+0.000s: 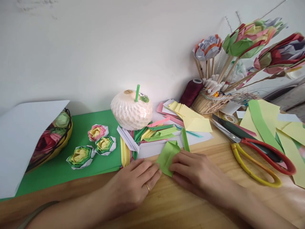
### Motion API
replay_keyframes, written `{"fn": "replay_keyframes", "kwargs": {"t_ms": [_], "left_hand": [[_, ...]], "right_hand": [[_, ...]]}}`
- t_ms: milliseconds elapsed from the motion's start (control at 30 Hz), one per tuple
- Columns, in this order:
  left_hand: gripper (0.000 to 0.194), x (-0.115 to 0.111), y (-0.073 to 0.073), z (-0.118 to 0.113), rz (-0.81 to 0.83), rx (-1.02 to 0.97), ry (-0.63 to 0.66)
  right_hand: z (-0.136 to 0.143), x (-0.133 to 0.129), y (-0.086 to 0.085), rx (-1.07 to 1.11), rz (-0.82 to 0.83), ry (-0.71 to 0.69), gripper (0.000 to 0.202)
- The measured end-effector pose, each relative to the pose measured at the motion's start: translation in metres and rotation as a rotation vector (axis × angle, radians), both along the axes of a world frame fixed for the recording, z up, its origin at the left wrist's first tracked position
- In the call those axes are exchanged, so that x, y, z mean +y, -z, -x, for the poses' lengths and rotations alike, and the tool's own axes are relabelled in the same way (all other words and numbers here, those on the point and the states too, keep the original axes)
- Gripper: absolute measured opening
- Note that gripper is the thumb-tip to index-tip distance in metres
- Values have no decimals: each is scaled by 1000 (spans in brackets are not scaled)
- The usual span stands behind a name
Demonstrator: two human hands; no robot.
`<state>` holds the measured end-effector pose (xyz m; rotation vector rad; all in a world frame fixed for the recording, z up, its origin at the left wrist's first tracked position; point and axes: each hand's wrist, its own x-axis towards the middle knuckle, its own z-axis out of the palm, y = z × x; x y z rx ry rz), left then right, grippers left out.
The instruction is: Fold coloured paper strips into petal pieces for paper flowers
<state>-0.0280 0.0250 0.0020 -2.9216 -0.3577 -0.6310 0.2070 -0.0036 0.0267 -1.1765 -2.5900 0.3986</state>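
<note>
A light green paper piece (167, 156) with a folded upper corner lies on the wooden table between my hands. My right hand (190, 171) has its fingers bent together on the paper's right edge, gripping it. My left hand (139, 179), with a ring on one finger, rests flat with fingers stretched, its tips at the paper's left edge. Just behind the paper is a pile of folded green, yellow and pink strips (159, 132). A narrow green strip (185, 140) stands close to my right hand.
Red and yellow-handled scissors (257, 146) lie at right beside paper scraps (267, 121). A white textured container with a green straw (132, 109) stands behind. Three paper flowers (81, 156) sit on a green sheet (102, 163) at left. Paper flowers on sticks (207, 47) rise at the back right.
</note>
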Motion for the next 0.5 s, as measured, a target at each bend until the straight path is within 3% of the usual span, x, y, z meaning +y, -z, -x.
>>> {"fn": "replay_keyframes", "kwargs": {"t_ms": [267,500], "left_hand": [[34,-5,3,-3,54,68,-34],[29,-4,3,-7,51,-49,10]], "right_hand": [[2,1,2,75,136,111,18],[11,-4,13,84,141,273,18]]}}
